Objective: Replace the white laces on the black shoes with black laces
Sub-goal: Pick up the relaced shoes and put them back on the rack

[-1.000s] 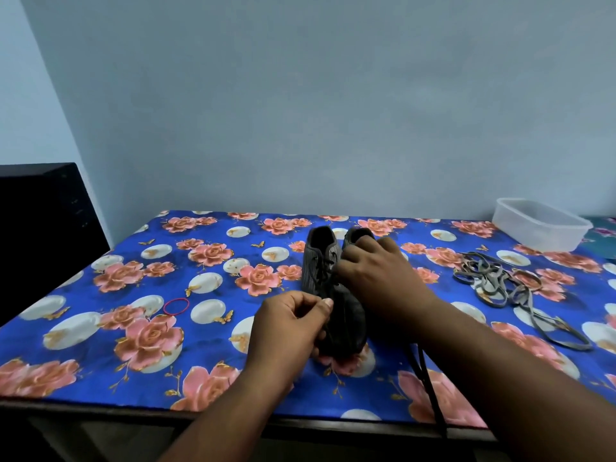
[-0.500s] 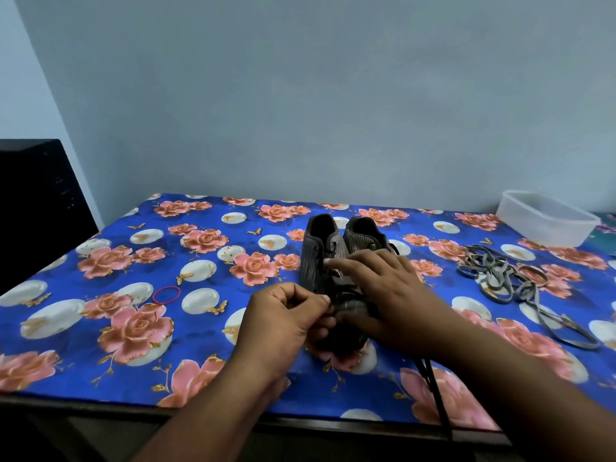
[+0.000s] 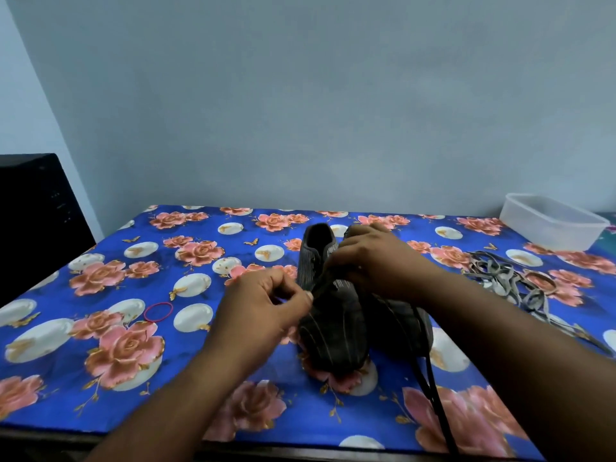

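Note:
Two black shoes stand side by side in the middle of the table, toes toward me: the left shoe and the right shoe, partly hidden by my right arm. My left hand pinches a black lace end at the left shoe's eyelets. My right hand rests over the tongues with curled fingers gripping the black lace. A loose black lace hangs from the right shoe over the table's front edge. Greyish-white laces lie in a heap to the right.
The table carries a blue floral cloth. A red rubber band lies left of the shoes. A clear plastic box stands at the back right. A black object stands at the left edge.
My right hand has moved up from the shoes' middle to the tongues. My left hand shifted a little right toward the eyelets. The view tilted slightly.

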Demonstrator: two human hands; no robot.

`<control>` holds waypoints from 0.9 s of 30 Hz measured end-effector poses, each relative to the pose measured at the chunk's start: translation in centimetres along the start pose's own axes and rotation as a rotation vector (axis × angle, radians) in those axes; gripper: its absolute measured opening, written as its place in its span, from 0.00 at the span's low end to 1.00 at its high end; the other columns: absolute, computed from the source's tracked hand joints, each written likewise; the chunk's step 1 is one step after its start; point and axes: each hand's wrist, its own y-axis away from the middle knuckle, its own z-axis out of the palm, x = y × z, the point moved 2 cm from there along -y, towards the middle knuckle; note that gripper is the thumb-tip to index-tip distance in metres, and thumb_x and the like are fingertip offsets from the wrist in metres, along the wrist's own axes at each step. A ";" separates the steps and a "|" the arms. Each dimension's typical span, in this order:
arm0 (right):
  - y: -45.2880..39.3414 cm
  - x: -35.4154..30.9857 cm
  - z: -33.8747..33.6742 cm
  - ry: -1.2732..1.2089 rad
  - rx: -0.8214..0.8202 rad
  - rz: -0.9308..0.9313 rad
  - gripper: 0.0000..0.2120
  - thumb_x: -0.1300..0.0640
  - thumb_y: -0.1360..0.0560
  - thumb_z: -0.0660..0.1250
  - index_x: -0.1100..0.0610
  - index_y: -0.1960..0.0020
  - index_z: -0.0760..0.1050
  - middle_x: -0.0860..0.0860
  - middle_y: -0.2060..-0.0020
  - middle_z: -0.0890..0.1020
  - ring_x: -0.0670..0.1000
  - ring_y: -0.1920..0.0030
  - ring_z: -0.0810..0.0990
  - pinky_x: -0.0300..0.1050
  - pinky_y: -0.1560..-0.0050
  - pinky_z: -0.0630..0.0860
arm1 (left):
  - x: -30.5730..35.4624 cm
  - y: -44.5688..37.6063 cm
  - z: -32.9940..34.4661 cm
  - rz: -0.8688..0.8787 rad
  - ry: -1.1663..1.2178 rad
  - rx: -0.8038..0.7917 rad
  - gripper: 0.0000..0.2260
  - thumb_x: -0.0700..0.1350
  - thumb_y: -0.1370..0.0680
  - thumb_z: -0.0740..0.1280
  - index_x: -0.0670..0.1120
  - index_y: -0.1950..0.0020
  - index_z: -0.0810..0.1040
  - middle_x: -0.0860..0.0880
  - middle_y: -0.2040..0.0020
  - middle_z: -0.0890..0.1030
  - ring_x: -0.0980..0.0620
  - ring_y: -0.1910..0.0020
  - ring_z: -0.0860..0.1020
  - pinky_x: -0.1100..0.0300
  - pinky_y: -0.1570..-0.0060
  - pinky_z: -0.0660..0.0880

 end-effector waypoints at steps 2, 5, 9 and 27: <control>-0.5 0.7 -0.3 -0.153 0.021 0.110 0.07 0.51 0.22 0.69 0.49 0.47 0.84 0.45 0.60 0.83 0.53 0.54 0.77 0.52 0.53 0.75 | -0.3 -2.3 -0.8 0.087 -0.123 0.105 0.07 0.47 0.24 0.74 0.50 0.62 0.82 0.52 0.68 0.82 0.49 0.68 0.80 0.48 0.63 0.79; -1.8 1.8 -0.7 -0.407 0.097 0.342 0.05 0.53 0.22 0.72 0.45 0.57 0.81 0.39 0.68 0.80 0.42 0.65 0.76 0.48 0.62 0.72 | -0.3 -6.5 -0.8 0.136 -0.233 0.191 0.07 0.52 0.23 0.73 0.51 0.59 0.83 0.55 0.70 0.79 0.56 0.74 0.75 0.57 0.69 0.71; -4.5 3.0 0.5 -0.329 0.010 0.563 0.10 0.49 0.23 0.71 0.46 0.63 0.77 0.43 0.73 0.76 0.44 0.65 0.75 0.45 0.65 0.66 | -1.1 -11.7 1.2 0.139 -0.348 0.168 0.08 0.52 0.23 0.72 0.50 0.58 0.83 0.55 0.62 0.82 0.62 0.67 0.75 0.61 0.65 0.68; -6.4 2.3 -1.3 -0.317 -0.275 0.768 0.12 0.48 0.26 0.71 0.56 0.57 0.85 0.55 0.68 0.79 0.51 0.67 0.74 0.42 0.68 0.67 | -3.8 -14.5 3.0 0.056 -0.577 -0.217 0.13 0.49 0.16 0.62 0.54 0.36 0.82 0.44 0.37 0.78 0.42 0.35 0.74 0.45 0.36 0.72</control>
